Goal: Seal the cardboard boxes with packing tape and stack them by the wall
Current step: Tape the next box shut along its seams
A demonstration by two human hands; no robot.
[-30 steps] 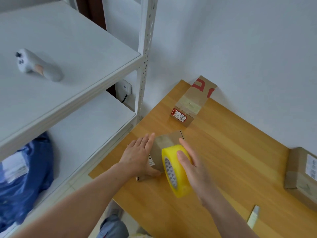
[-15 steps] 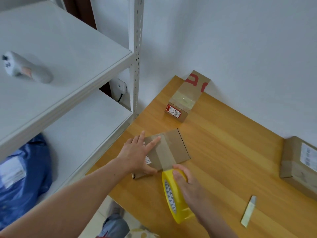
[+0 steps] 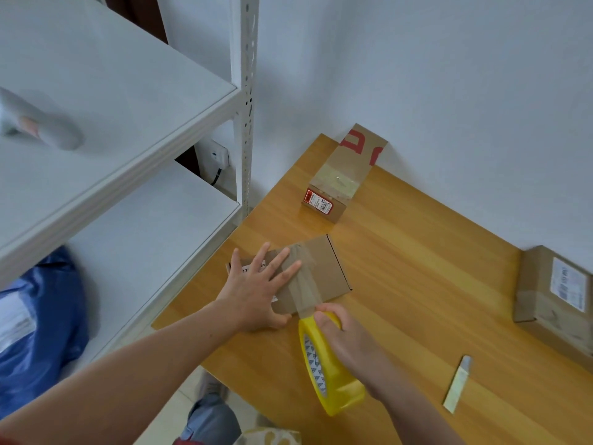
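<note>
A small flat cardboard box (image 3: 324, 268) lies near the left edge of the wooden table (image 3: 417, 284). My left hand (image 3: 256, 290) presses flat on its left half with fingers spread. A strip of clear tape runs across the box top toward me. My right hand (image 3: 349, 345) grips the yellow tape roll (image 3: 327, 374) just off the box's near edge, thumb on the rim. A taped box with red print (image 3: 346, 175) stands against the wall at the table's far corner. Another taped box with a white label (image 3: 558, 300) sits at the right by the wall.
A small metal blade (image 3: 458, 383) lies on the table at the right front. White metal shelving (image 3: 112, 149) stands to the left, with a grey handheld device (image 3: 41, 130) on its upper shelf and a blue bag (image 3: 38, 332) lower down.
My right hand drew the tape roll from above the box toward me and past its near edge, leaving a strip across the top. My left hand's fingers spread wider on the box.
</note>
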